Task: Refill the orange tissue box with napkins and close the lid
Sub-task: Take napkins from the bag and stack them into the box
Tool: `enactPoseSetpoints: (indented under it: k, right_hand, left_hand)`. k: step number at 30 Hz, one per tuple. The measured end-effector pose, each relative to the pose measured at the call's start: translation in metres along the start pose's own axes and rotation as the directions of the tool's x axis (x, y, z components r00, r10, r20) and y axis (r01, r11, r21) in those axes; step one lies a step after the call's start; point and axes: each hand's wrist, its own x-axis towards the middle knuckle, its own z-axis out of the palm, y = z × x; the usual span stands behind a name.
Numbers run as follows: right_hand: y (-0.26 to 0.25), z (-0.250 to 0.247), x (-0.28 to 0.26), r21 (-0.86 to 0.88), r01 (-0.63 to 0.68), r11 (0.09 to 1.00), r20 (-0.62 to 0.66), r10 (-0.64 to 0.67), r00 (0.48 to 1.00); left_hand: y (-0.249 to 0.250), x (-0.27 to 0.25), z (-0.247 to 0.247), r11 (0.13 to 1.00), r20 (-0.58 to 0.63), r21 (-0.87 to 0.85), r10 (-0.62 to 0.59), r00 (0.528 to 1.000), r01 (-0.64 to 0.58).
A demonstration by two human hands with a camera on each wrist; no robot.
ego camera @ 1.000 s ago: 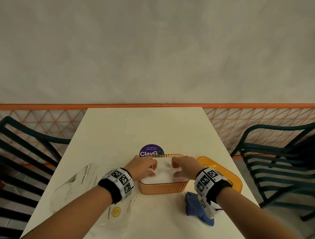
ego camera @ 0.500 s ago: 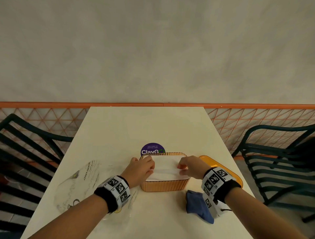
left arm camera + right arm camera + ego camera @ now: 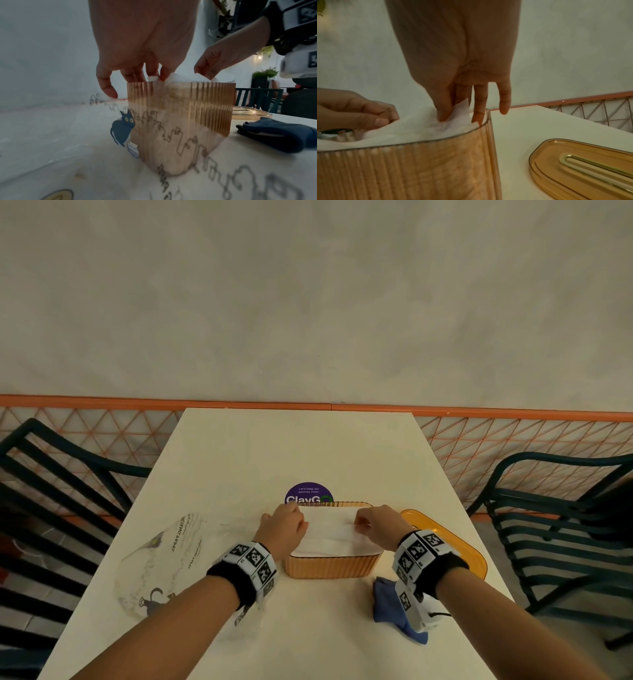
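Both edges of the top napkin (image 3: 334,530), filling the open box (image 3: 330,566) mid-table, are pinched by the left hand (image 3: 282,530) and right hand (image 3: 375,527), and should be raised evenly so it feeds through the slot of the lid (image 3: 459,553) lying beside the box.

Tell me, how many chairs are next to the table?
2. One dark green chair stands on the left side of the table, and another dark green chair stands on the right. More could be hidden outside the picture.
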Motion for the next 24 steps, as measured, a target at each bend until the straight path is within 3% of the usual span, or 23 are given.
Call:
enactPoseSetpoints:
  k: [4, 7, 10, 13, 15, 24]
  right_hand:
    - [-0.001, 0.008, 0.003, 0.016, -0.05, 0.999, -0.057, 0.051, 0.997]
    - [-0.001, 0.013, 0.002, -0.001, -0.074, 0.997, -0.101, 0.073, 0.992]
    - [-0.002, 0.017, 0.001, -0.021, -0.073, 0.997, -0.119, 0.07, 0.99]
    - [-0.002, 0.018, 0.001, -0.04, -0.069, 0.997, -0.124, 0.063, 0.99]
    - [-0.002, 0.02, 0.001, -0.057, -0.065, 0.996, -0.133, 0.057, 0.989]
    - [0.004, 0.022, -0.004, -0.111, 0.043, 0.993, -0.221, -0.067, 0.973]
  left_hand:
    - [0.009, 0.004, 0.003, 0.993, -0.045, 0.101, -0.061, 0.997, 0.065]
    - [0.016, -0.001, 0.003, 0.974, -0.142, 0.219, -0.032, 0.989, 0.063]
    - [0.026, -0.008, 0.004, 0.942, -0.2, 0.331, 0.131, 0.971, -0.059]
    - [0.04, -0.02, 0.002, 0.918, -0.13, 0.314, 0.295, 0.947, -0.242]
    - [0.041, -0.022, 0.007, 0.929, -0.044, 0.27, 0.273, 0.961, -0.251]
    - [0.062, -0.023, 0.016, 0.998, 0.001, 0.06, 0.006, 1.0, -0.006]
